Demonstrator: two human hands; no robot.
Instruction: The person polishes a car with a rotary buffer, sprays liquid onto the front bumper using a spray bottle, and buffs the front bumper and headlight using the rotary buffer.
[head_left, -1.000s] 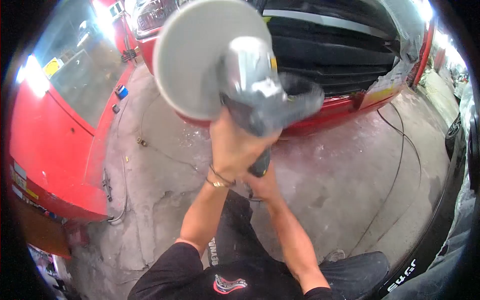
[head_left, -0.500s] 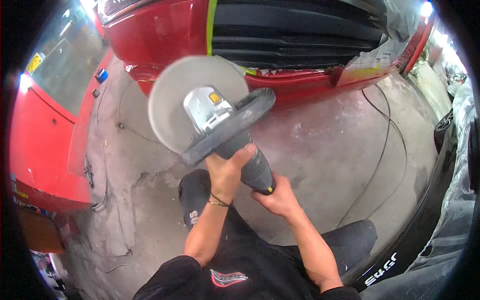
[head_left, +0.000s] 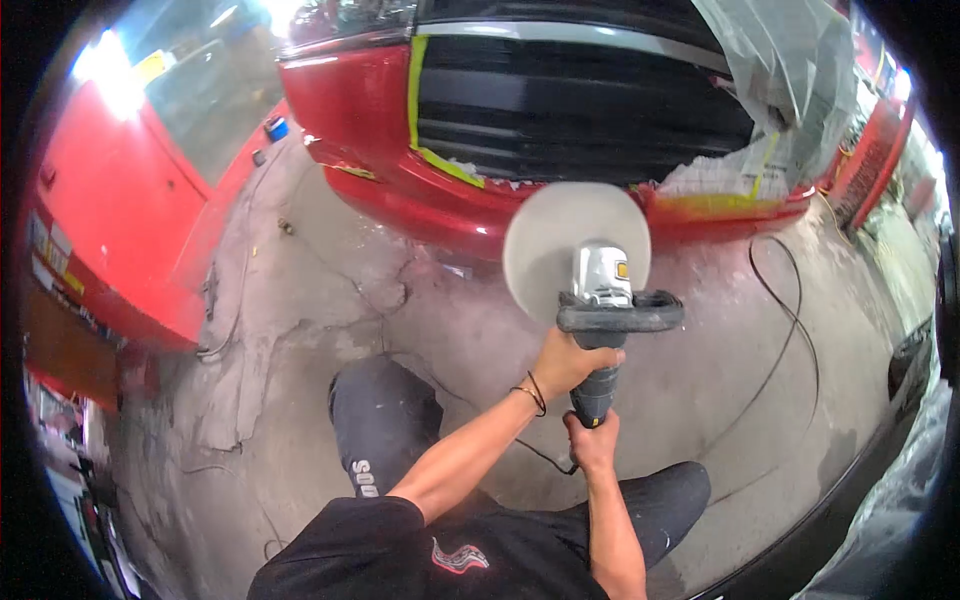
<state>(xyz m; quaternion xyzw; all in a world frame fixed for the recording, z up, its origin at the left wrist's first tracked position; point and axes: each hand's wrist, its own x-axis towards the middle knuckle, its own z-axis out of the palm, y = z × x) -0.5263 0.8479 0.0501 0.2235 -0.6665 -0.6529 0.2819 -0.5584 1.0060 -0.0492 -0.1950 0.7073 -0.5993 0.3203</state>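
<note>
A rotary polisher (head_left: pixel 600 275) with a silver head, a black loop handle and a dark body is held out in front of me. On its far side is a large, pale round pad (head_left: pixel 537 240), blurred, which overlaps the lower edge of the red car bumper (head_left: pixel 445 205) in view; I cannot tell if they touch. My left hand (head_left: pixel 578 362), with a dark band at the wrist, wraps round the body just behind the loop handle. Gripping the rear end is my right hand (head_left: pixel 593 440). A black cord (head_left: pixel 545 458) hangs from that end.
Green masking tape (head_left: pixel 414 95) and plastic sheeting (head_left: pixel 785 70) edge the car's dark rear panel. A red car door (head_left: pixel 130 215) stands at left. Cables (head_left: pixel 800 330) lie on the concrete floor (head_left: pixel 690 370). A black part (head_left: pixel 850 500) runs along the lower right.
The polisher has swung from a leftward tilt to nearly upright and moved right and lower in view, both hands still on it. The view has shifted too, showing more of the car.
</note>
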